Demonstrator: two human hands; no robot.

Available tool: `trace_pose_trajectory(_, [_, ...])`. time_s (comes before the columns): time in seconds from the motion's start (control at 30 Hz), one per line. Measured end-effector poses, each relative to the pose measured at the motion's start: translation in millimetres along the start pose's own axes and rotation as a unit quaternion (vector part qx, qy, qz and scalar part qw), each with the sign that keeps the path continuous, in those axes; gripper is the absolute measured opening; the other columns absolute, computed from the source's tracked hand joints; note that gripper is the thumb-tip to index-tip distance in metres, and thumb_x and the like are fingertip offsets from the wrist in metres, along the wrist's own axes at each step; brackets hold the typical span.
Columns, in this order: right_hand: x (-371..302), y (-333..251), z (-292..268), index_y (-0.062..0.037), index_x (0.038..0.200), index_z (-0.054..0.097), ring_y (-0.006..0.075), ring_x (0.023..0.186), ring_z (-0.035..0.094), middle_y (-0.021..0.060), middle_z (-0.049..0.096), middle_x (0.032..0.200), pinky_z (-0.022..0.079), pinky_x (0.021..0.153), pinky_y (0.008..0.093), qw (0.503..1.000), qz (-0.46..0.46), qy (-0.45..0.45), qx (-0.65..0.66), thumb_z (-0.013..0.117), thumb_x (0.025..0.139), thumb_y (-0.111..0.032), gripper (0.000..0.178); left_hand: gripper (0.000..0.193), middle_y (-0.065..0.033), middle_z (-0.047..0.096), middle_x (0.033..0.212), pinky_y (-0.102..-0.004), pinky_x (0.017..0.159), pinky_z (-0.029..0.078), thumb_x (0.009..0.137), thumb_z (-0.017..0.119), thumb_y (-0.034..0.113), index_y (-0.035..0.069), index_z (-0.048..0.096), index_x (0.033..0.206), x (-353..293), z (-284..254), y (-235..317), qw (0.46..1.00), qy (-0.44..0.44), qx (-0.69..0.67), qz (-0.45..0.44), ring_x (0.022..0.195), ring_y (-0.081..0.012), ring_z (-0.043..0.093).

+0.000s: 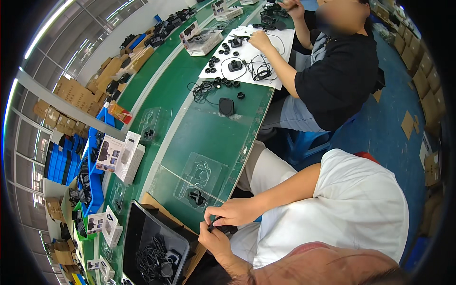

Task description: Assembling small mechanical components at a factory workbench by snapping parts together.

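Note:
Both my hands meet at the table's near edge. My left hand point(216, 241) is closed, its fingers and thumb pinching a small black part point(213, 224) whose kind I cannot make out. From the other side my right hand point(235, 212) is closed on the same part, and its fingers hide much of it. Just beyond them a clear plastic blister tray point(203, 170) lies on the green table point(171, 142). A small black mount point(195, 196) sits at the tray's near end.
A black bin point(135, 219) of cables and black devices stands left of my hands, against cardboard. Open white boxes point(130, 159) line the table. Farther up, a co-worker in black point(339, 71) handles black parts over a white sheet point(266, 81). A square black device point(226, 107) lies nearer.

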State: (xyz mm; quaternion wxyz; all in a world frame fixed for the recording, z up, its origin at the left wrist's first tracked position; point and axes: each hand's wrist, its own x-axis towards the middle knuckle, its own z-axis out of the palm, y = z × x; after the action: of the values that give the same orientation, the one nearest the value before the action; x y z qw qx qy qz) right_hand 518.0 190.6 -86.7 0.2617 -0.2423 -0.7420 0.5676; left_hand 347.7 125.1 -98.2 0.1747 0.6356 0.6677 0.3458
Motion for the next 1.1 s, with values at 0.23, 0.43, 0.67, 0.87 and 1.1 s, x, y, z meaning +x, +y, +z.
trace_pose_trajectory(0.23, [-1,-20,-8,-0.0132,0.113,0.046,0.0265,0.059,0.055,0.0095,0.063,0.072,0.04,0.059,0.0388,1.0,-0.026,0.0,0.017,0.046,0.104,-0.022,0.013,0.025,-0.0136,0.061,0.081,-0.038,0.065,0.046,0.072,0.047,-0.009,0.0,0.059,0.092,2,9,25,0.976,0.188,-0.105,0.025,0.065,-0.03,0.053])
trace_pose_trajectory(0.43, [-2,-12,-3,-0.0135,0.115,0.047,0.0262,0.061,0.056,0.0086,0.064,0.074,0.042,0.061,0.0377,1.0,-0.01,0.004,0.013,0.046,0.104,-0.021,0.013,0.029,-0.0117,0.061,0.083,-0.0361,0.066,0.047,0.07,0.047,-0.01,0.001,0.06,0.093,3,13,11,0.992,0.102,-0.07,0.013,0.064,-0.0285,0.053])
trace_pose_trajectory(0.67, [-4,-9,-14,-0.0125,0.112,0.051,0.0226,0.063,0.054,0.005,0.063,0.073,0.043,0.065,0.0331,0.998,0.01,-0.065,0.025,0.048,0.102,-0.019,0.013,0.026,-0.0104,0.062,0.077,-0.0313,0.063,0.046,0.074,0.047,-0.01,-0.002,0.062,0.093,4,11,3,0.986,0.042,0.088,0.137,0.067,-0.0222,0.058])
trace_pose_trajectory(0.87, [3,11,-6,-0.0101,0.105,0.055,0.0187,0.061,0.047,0.0003,0.056,0.069,0.041,0.066,0.0291,0.977,-0.086,-0.12,0.157,0.048,0.102,-0.02,0.013,0.004,-0.0085,0.051,0.06,-0.0342,0.053,0.038,0.072,0.059,0.003,0.0,0.057,0.074,5,14,-8,0.992,0.035,-0.025,0.123,0.055,-0.0249,0.044])
trace_pose_trajectory(1.1, [-5,-12,-21,-0.0066,0.09,0.057,0.0111,0.063,0.04,-0.0029,0.053,0.071,0.037,0.061,0.0258,0.913,0.133,-0.308,0.234,0.047,0.105,-0.026,0.027,0.017,-0.0084,0.043,0.053,-0.0349,0.048,0.033,0.074,0.06,0.008,0.002,0.049,0.062,-1,13,-12,0.988,0.049,0.006,0.146,0.048,-0.026,0.034])
